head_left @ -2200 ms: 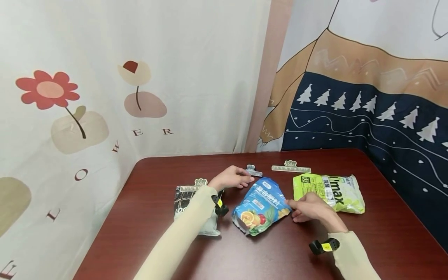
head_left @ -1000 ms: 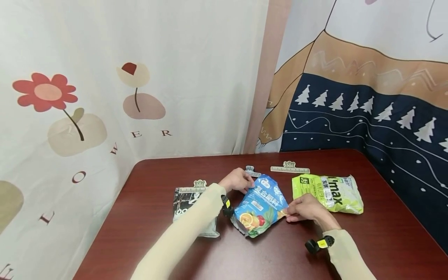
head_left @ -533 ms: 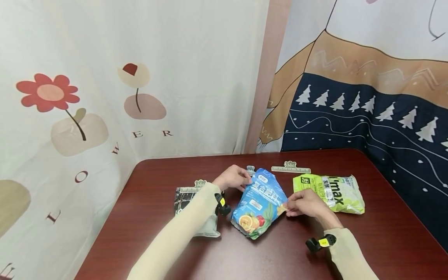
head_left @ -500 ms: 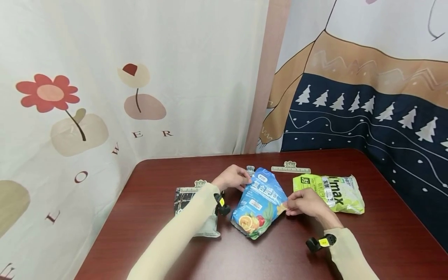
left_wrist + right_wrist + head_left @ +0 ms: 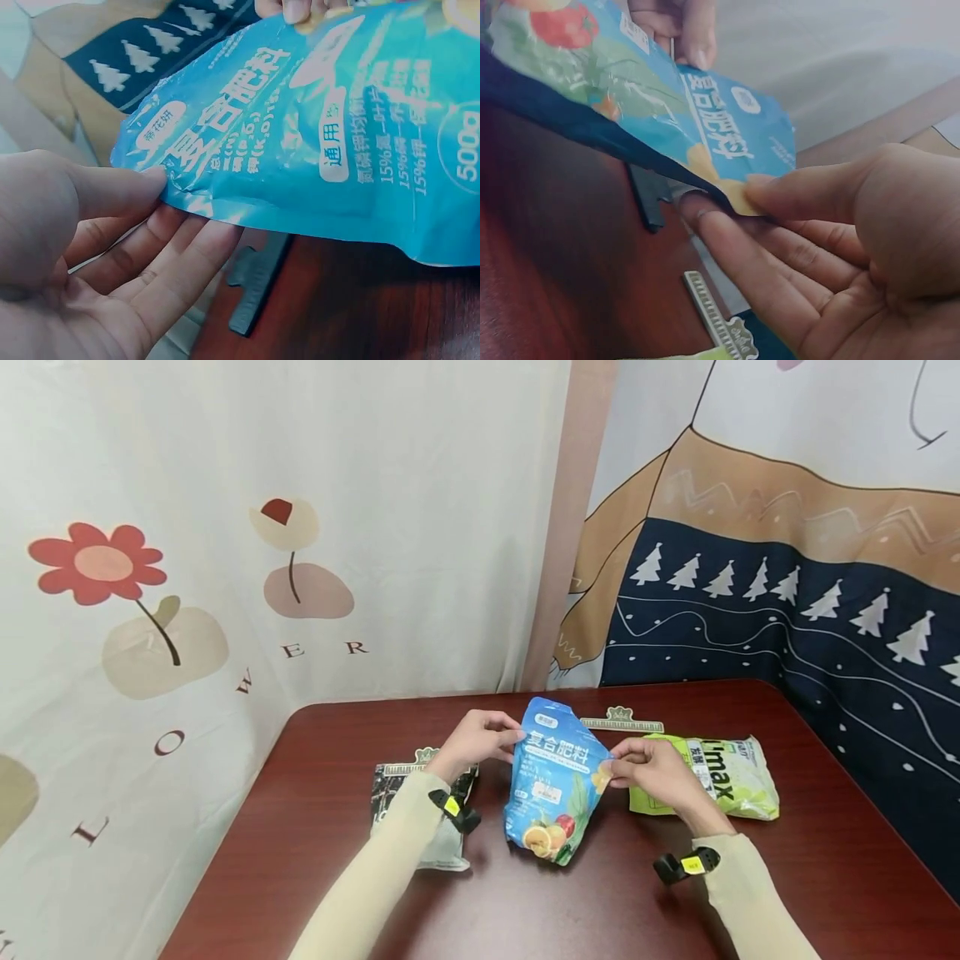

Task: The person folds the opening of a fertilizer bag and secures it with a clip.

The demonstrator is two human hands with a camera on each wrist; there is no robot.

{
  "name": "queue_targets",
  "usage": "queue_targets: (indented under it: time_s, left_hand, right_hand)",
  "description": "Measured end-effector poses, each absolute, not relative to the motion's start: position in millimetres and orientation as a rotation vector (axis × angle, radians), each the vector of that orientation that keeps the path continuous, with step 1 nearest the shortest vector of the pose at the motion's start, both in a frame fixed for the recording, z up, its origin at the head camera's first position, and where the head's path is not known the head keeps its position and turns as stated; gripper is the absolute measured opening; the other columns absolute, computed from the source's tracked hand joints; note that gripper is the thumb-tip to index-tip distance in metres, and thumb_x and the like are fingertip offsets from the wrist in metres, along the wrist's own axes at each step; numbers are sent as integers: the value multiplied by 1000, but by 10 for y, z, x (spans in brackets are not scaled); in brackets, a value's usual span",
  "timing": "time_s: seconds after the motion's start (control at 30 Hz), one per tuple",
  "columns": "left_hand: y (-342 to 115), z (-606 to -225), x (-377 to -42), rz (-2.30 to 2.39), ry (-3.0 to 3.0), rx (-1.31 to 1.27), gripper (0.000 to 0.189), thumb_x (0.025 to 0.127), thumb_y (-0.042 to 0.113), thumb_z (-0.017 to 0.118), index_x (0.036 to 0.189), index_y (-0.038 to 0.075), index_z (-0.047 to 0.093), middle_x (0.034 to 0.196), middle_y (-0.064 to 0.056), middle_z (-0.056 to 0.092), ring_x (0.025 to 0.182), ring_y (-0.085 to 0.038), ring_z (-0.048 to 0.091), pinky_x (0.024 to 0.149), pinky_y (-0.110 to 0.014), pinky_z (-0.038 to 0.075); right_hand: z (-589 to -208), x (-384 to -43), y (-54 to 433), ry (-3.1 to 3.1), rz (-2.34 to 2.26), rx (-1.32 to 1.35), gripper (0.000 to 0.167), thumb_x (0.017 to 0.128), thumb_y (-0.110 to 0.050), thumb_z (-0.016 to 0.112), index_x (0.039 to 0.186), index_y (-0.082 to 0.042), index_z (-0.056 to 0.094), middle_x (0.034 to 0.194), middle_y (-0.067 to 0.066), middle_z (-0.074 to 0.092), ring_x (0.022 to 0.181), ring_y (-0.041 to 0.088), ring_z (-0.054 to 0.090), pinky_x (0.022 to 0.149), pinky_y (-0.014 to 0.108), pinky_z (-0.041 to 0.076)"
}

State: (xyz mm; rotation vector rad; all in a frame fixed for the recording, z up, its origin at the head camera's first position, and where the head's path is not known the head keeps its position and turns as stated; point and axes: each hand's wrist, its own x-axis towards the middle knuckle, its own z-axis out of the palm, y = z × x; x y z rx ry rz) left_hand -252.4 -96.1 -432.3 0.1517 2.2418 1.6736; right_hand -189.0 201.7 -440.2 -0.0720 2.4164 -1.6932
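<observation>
A blue fertilizer bag point(image 5: 551, 793) with fruit printed on it is held up at a tilt in the middle of the table, its printed front facing the head camera. My left hand point(image 5: 477, 745) pinches its left edge near the top, thumb on the front and fingers behind, as the left wrist view shows. On the opposite edge, my right hand point(image 5: 663, 777) pinches the side of the bag between thumb and fingers. The bag's bottom is close to the tabletop; whether it touches I cannot tell. A dark bag clip point(image 5: 259, 289) lies behind it, hidden in the head view.
A pale bag clip point(image 5: 622, 722) lies near the table's back edge. To the right is a green bag point(image 5: 738, 781). At left, partly under my left arm, lies a black-and-white bag point(image 5: 442, 850) with a clip point(image 5: 405, 769) on its top. Curtains stand behind the table.
My left hand has gone from beside the bag to pinching its edge. Both hands have raised the blue bag's top, so it stands more upright and covers the dark clip.
</observation>
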Motion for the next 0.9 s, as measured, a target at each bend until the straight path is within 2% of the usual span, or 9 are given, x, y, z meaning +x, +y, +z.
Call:
queue_targets:
  time_s: [0.2,0.43,0.57,0.67,0.8,0.9]
  left_hand:
    - [-1019,-4267,-2365,1820,2251,217,16,95,16,75,106,5,75,99,-13,72,76,-25,76,90,-56,59]
    - [-1077,-4224,-2161,1957,2316,244,11,93,13,76,100,4,75,98,-12,75,75,-29,76,85,-56,60]
    - [-1110,-4234,-2068,2028,2363,325,10,93,10,76,98,2,75,97,-15,74,75,-32,75,76,-43,63]
    - [-1136,-4258,-1998,2044,2410,422,9,93,9,75,98,2,74,98,-18,74,77,-34,75,71,-33,62]
    - [-1180,-4309,-1917,2048,2469,535,8,94,10,75,99,5,75,96,-18,74,81,-32,75,72,-29,61]
    - [-1221,-4359,-1881,2063,2502,606,9,93,11,75,100,5,76,95,-18,75,82,-26,75,74,-27,60]
  right_hand:
    - [-4295,-1938,2010,2495,-1681,-102,31,93,-26,77,110,0,71,98,14,77,87,28,76,80,37,63]
    - [-4251,-1982,1978,2525,-1709,-191,29,94,-26,77,110,-2,72,103,15,76,88,21,77,84,37,63]
    - [-4221,-2005,1960,2533,-1711,-226,30,93,-29,77,110,-5,72,105,13,76,90,21,77,85,37,63]
    - [-4204,-2016,1965,2557,-1705,-259,29,93,-31,78,109,-7,74,104,11,76,92,24,77,85,31,62]
    - [-4206,-2025,1979,2594,-1702,-331,26,91,-33,80,104,-11,76,100,6,76,90,23,75,83,27,59]
    - [-4222,-2034,1989,2599,-1711,-421,21,90,-30,81,101,-12,77,98,2,74,86,19,71,78,28,58]
